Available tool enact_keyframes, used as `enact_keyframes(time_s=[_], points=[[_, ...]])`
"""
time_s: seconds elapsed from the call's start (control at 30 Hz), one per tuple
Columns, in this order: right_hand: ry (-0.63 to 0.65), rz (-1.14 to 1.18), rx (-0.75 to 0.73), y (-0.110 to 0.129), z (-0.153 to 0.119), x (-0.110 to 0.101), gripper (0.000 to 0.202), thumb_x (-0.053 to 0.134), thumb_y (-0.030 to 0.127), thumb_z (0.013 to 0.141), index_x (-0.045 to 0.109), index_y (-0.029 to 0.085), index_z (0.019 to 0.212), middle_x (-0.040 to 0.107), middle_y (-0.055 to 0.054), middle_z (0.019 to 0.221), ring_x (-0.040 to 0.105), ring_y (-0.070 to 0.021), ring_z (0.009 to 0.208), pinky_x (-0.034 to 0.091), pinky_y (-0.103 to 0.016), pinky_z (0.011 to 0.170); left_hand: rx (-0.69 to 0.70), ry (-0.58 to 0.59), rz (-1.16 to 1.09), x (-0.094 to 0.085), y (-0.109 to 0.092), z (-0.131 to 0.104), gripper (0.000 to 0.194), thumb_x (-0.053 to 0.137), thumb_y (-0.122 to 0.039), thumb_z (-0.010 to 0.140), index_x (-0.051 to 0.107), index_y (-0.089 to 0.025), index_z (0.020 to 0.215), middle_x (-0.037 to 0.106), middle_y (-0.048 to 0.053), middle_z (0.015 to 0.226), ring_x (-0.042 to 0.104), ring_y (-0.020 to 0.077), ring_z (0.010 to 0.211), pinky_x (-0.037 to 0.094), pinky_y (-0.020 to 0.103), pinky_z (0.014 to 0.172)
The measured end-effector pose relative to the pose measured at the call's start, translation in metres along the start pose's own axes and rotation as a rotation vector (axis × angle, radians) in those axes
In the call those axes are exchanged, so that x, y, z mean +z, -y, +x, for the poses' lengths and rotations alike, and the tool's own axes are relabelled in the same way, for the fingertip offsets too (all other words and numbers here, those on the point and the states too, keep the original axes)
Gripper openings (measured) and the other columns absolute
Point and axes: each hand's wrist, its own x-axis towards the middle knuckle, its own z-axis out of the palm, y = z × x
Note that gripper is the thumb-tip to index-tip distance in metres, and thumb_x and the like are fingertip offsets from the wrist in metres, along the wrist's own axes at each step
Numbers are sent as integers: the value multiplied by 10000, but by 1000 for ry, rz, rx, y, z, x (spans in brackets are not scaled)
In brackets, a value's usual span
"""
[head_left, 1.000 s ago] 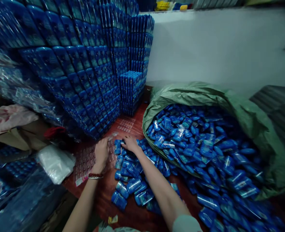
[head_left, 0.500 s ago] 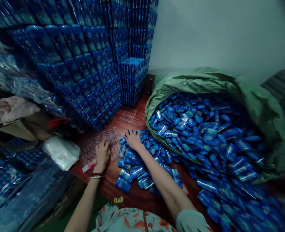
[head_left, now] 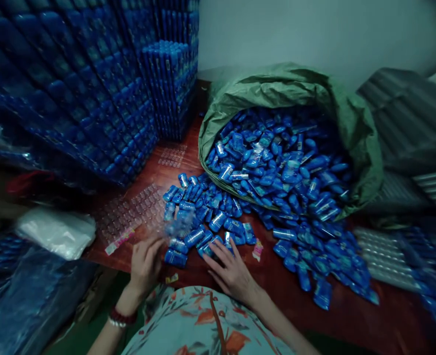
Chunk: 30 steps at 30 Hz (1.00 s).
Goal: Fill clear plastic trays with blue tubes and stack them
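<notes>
My right hand (head_left: 233, 271) lies with fingers spread, its fingertips on small shiny blue packs (head_left: 218, 222) heaped on the table. To the left, my left hand (head_left: 146, 264) is closed, fingers bent and pressed together; what they hold, if anything, is hidden. Just beyond its fingertips a few blue packs (head_left: 179, 224) are smeared by motion. A clear plastic tray with rows of small hollows (head_left: 136, 209) rests flat, left of the heap. A pink-and-white label (head_left: 120, 241) is at its near edge.
A green woven sack (head_left: 208, 118) lies open, spilling blue packs to the right. Tall stacks of blue packs (head_left: 103, 98) rise at the left. White plastic bags (head_left: 57, 231) sit at the table's left edge. Grey ribbed trays (head_left: 406, 118) stand at the right. A second clear tray (head_left: 171, 155) lies farther back.
Both hands have drawn back toward my body, the left off the clear tray and the right from the heap's far side to its near edge. The view has turned to the right.
</notes>
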Motion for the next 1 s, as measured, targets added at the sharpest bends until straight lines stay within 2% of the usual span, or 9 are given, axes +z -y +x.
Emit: enact_keyframes(time_s=[0.1, 0.2, 0.3, 0.43, 0.5, 0.57, 0.7, 0.87, 1.0], points=[[-307, 141, 311, 8, -50, 25, 405, 439, 235, 899, 508, 333, 1287, 537, -86, 1293, 482, -244, 1224, 372, -529, 1031, 107, 50, -153, 2, -37, -16, 371, 422, -97, 873, 507, -214, 1215, 655, 90, 940, 604, 188, 845, 442, 319, 737], [-648, 374, 684, 15, -71, 31, 404, 430, 315, 912, 468, 267, 1311, 568, -106, 1146, 588, -211, 1010, 505, -399, 869, 266, 133, -280, 15, -66, -19, 306, 375, -139, 917, 520, -174, 1183, 657, 104, 928, 590, 180, 802, 437, 311, 700], [-611, 670, 848, 17, -73, 28, 451, 368, 389, 932, 389, 247, 1360, 592, -71, 1026, 608, -163, 828, 529, -319, 749, 478, 400, -317, 31, -88, -20, 230, 390, -152, 926, 570, -159, 1068, 656, 104, 960, 572, 168, 782, 430, 299, 698], [-487, 858, 908, 7, -76, 33, 552, 458, 434, 880, 335, 240, 1382, 577, -15, 884, 592, -125, 697, 512, -244, 632, 660, 738, -290, 40, -101, -24, 200, 474, -154, 903, 589, -198, 1061, 658, 52, 956, 575, 158, 863, 432, 292, 810], [-496, 826, 909, -3, -85, 35, 559, 512, 422, 846, 379, 234, 1356, 561, -2, 855, 579, -112, 675, 499, -228, 626, 637, 733, -334, 40, -100, -22, 276, 479, -197, 912, 552, -219, 1177, 656, 53, 1032, 573, 161, 942, 415, 311, 900], [-532, 785, 921, -14, -98, 32, 541, 510, 412, 843, 409, 223, 1340, 563, -6, 857, 579, -113, 697, 496, -231, 646, 502, 662, -326, 43, -97, -15, 373, 469, -249, 921, 482, -241, 1294, 608, 80, 1201, 534, 194, 1098, 363, 372, 1004], [-595, 689, 993, -32, -127, 14, 555, 510, 419, 833, 423, 206, 1338, 565, -4, 809, 563, -125, 689, 490, -242, 643, 263, 656, -138, 71, -91, 5, 587, 511, -464, 875, 356, -278, 1411, 344, 120, 1478, 241, 340, 1381, 207, 564, 1091], [-659, 679, 1049, -33, -148, -7, 600, 535, 442, 824, 406, 201, 1358, 546, 13, 776, 532, -115, 647, 462, -222, 592, 296, 671, -58, 121, -87, 33, 624, 484, -504, 873, 289, -320, 1436, 235, 73, 1531, 137, 332, 1418, 132, 585, 1112], [-745, 719, 1083, -27, -152, -8, 614, 550, 433, 812, 396, 185, 1352, 544, 26, 741, 528, -111, 627, 456, -216, 586, 271, 628, -23, 143, -86, 52, 594, 485, -463, 887, 304, -310, 1432, 217, 88, 1535, 134, 337, 1418, 97, 599, 1112]])
